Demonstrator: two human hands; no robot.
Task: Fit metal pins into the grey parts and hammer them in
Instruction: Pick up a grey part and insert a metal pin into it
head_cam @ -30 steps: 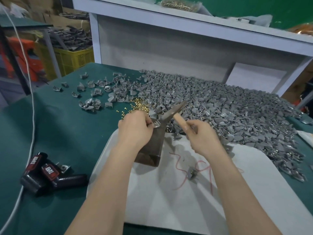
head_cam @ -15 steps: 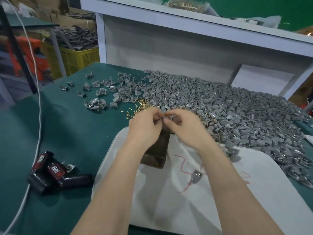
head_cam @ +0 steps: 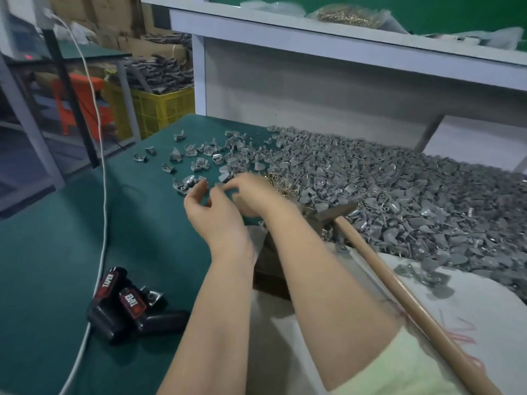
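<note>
Head view gives me both hands stretched over the loose grey parts [head_cam: 199,165] beside the metal pins [head_cam: 281,186], left hand [head_cam: 212,216] loosely spread and empty, right hand [head_cam: 256,195] too blurred to call, while the hammer [head_cam: 399,295] lies handle-toward-the-person, presumably parked for quick pickup.

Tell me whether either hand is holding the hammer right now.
No. The hammer lies unheld across the white cloth, while the left hand and right hand hover by the scattered grey parts.
</note>
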